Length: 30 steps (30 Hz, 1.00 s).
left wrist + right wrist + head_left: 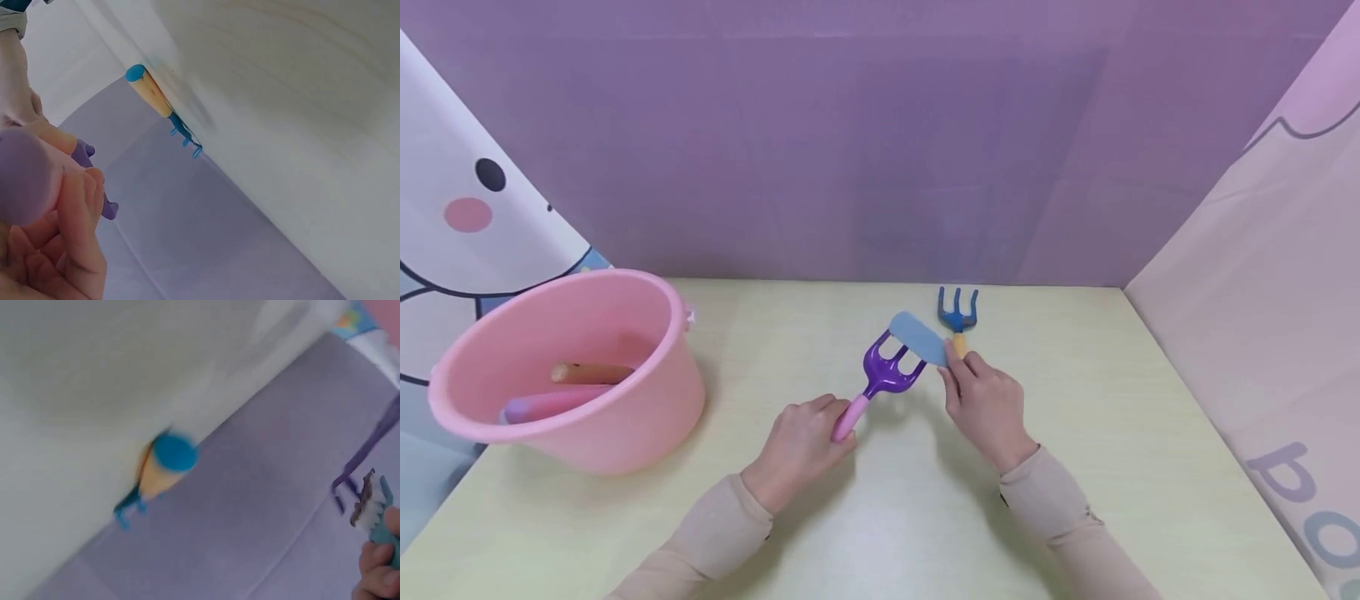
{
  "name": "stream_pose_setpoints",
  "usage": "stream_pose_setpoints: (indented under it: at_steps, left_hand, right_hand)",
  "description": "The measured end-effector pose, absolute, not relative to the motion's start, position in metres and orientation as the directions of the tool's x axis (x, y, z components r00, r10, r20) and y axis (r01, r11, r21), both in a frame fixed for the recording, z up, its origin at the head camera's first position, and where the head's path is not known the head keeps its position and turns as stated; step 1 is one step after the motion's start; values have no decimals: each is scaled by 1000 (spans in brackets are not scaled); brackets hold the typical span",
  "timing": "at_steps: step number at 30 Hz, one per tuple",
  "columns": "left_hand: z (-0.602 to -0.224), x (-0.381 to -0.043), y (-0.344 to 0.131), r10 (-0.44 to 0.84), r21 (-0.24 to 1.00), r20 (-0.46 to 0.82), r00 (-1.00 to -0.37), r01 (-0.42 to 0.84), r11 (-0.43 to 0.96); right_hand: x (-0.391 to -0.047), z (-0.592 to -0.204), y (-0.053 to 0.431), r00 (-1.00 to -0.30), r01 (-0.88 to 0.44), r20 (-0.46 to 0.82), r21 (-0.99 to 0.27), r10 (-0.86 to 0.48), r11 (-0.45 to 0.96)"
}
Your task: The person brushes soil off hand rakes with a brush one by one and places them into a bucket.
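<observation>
Left hand (801, 442) and right hand (988, 408) both work right of the bucket (640, 417), each with something gripped. Bucket: pink, upright on the table (887, 525), with a tan stick (591, 374) and a pink stick (561, 403) inside, the latter partly behind the rim. Right of bucket: left hand, fingers curled round the pink handle of the purple fork (887, 375). Further right of it: blue piece (917, 337), overlapping the tines in head view; can't tell if touching. Right hand pinches its right end. Farthest from bucket: blue fork (957, 322), lying down, yellow handle partly hidden by right hand.
</observation>
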State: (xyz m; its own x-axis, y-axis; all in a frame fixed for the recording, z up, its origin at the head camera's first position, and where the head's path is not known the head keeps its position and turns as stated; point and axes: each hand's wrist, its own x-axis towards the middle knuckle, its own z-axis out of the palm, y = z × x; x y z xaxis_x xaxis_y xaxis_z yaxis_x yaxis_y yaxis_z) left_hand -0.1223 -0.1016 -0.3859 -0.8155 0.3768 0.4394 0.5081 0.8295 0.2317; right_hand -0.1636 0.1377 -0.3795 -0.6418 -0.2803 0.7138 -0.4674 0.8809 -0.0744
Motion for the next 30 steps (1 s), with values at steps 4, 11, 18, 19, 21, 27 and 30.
stream_pose_setpoints:
  at_steps: [4,11,18,19,21,27,30]
  left_hand:
    - [-387,-122,-102,396,198,465,-792,529,825]
    - [-387,-122,-103,393,201,466,-793,527,825]
    - [-386,-121,-103,396,186,454,-798,520,834]
    - [-386,-121,-103,399,180,458,-795,522,833]
    - [-386,-121,-103,408,167,460,-789,528,833]
    - [-385,-121,-100,431,128,460,-776,539,833]
    - [-384,-121,-98,445,98,478,-757,549,830]
  right_hand:
    - [-167,-380,142,-651,-421,724,-95,-228,902]
    - [-166,-377,144,-842,-369,534,-465,-78,805]
    - [-163,-374,142,-869,-355,494,-585,-26,729]
    - [-162,-374,141,-858,-371,513,-590,-22,717]
    - [-161,-373,137,-828,-409,560,-574,-25,709]
    - [-162,-377,123,-731,-482,661,-327,-167,813]
    - [-162,-380,118,-732,-451,642,-207,-228,868]
